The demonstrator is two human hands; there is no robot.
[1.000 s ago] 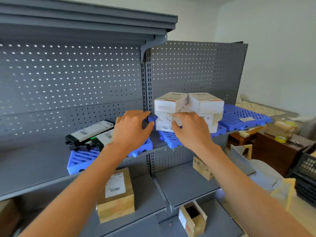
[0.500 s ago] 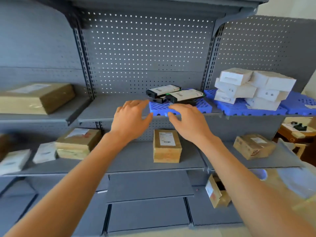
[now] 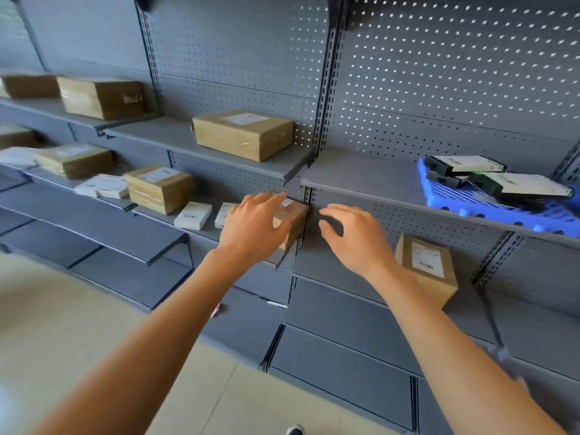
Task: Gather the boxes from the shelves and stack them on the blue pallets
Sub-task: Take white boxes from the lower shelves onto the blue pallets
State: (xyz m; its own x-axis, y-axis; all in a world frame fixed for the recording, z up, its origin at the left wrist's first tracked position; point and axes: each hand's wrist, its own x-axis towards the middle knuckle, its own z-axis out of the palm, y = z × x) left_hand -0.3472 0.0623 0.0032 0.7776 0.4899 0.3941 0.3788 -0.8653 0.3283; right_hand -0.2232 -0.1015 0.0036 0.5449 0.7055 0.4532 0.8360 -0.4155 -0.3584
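Brown cardboard boxes sat on the grey metal shelves, one partly hidden behind the left hand, whose spread fingers lay over it; whether they touched was unclear. The right hand hovered loosely curled, its grip empty. The blue plastic pallet, cut off at the right edge, carried black-and-white boxes. The far-left boxes were blurred.

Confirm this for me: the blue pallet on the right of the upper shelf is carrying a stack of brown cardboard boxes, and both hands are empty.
Not quite. In the head view the blue pallet carries black-and-white boxes, not brown cardboard ones. The rest holds: it sits on the right of the upper shelf, and the left hand and right hand both hold nothing.
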